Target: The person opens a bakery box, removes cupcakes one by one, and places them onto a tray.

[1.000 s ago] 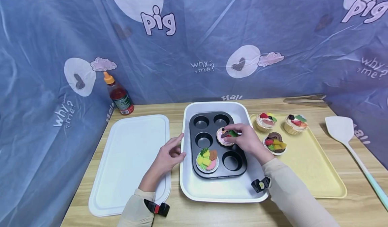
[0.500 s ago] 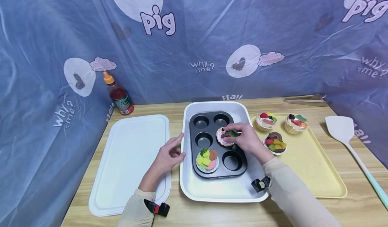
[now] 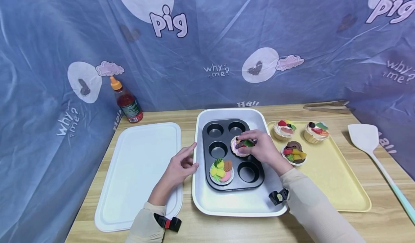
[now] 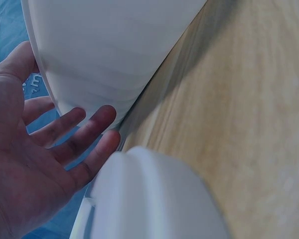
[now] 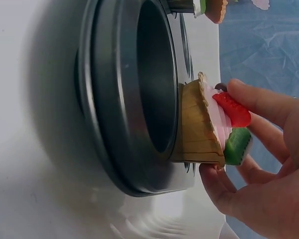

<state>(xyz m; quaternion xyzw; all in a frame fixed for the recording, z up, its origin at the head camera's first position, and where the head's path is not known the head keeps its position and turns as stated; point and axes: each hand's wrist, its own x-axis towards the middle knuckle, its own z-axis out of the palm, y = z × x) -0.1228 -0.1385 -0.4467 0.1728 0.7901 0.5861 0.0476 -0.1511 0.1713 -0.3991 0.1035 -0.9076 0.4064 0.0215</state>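
Observation:
My right hand point(image 3: 262, 147) pinches a toy cupcake point(image 5: 199, 127) with pink cream, a strawberry piece and a green slice, fingers and thumb at its top edge. The cupcake stands at the middle right cup of a black muffin tin point(image 3: 231, 156), its wrapper showing above the cup rim in the right wrist view. In the near left cup sits another cupcake point(image 3: 222, 172) with yellow and green fruit. A white deep tray point(image 3: 240, 208) holds the tin. Spread, loosely bent fingers of my left hand point(image 3: 178, 169) touch the tray's left side, as the left wrist view point(image 4: 55, 144) also shows.
To the right, a yellow tray point(image 3: 330, 178) carries three more cupcakes point(image 3: 293, 153). Beyond it lie a white spatula point(image 3: 364, 137) and metal tongs point(image 3: 327, 107). A flat white lid point(image 3: 139, 174) lies at left, a sauce bottle point(image 3: 129, 104) behind it.
The pinched cupcake and my right fingertips have shifted very slightly left over the cup. My left hand has stayed at the tray's side.

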